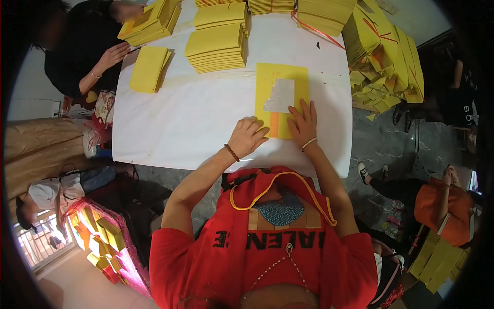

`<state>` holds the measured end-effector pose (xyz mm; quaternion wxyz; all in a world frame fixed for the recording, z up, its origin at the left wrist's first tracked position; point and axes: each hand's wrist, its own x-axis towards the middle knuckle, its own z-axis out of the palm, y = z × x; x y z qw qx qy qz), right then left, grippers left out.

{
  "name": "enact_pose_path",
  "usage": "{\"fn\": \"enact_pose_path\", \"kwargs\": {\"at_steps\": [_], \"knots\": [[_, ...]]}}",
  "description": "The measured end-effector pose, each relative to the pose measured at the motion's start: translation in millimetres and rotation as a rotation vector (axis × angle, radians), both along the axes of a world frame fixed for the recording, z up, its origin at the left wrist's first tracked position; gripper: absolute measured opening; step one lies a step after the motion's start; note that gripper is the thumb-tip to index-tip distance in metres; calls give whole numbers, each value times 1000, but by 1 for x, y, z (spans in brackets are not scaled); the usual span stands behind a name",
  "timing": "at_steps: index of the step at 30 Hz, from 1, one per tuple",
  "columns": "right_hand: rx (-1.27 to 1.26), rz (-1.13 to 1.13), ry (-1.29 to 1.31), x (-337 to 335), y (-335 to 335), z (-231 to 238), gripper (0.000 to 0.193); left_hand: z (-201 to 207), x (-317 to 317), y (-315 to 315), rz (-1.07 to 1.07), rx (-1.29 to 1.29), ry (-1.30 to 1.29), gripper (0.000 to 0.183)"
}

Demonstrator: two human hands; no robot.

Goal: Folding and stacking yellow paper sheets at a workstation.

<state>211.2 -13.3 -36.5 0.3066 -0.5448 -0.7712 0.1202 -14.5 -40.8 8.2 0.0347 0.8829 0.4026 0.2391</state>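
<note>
A yellow paper sheet (264,77) lies on the white-covered table in front of me. It bears a silver-grey foil patch (282,95) with a ragged left side and an orange strip (275,125) below that. My left hand (247,136), with a brown bracelet at the wrist, has its fingers bent together over the sheet's lower left edge; its thumb is hard to make out. On the lower right part, my right hand (304,122) rests with fingers spread, two of them by the foil's corner. The sheet looks flat between both hands.
Yellow paper stacks (216,49) stand at the table's far side, and a smaller stack (148,69) lies left. A co-worker's hand (113,55) rests by the far left edge. Tied yellow bundles (383,56) pile up right of the table. Another person (445,206) sits at right.
</note>
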Motion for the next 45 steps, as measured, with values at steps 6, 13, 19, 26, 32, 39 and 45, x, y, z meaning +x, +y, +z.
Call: {"fn": "enact_pose_path", "kwargs": {"at_steps": [6, 13, 19, 26, 32, 39, 45], "knots": [[-38, 92, 138, 18, -2, 1, 22, -2, -2, 6, -102, -47, 1, 25], [-256, 286, 283, 38, 0, 17, 21, 13, -6, 27, -184, -321, -200, 10], [-312, 327, 387, 42, 0, 19, 35, 11, -9, 37, -211, -395, -159, 14], [-361, 306, 477, 41, 0, 16, 41, 14, -7, 38, -197, -424, -182, 13], [-274, 342, 458, 43, 1, 12, 29, 8, -6, 39, -139, -430, -276, 13], [-256, 308, 350, 42, 4, 1, 26, 4, -3, 34, -94, -351, -249, 12], [-236, 276, 317, 41, 4, 0, 34, 9, -5, 25, -325, -23, 112, 30]]}}
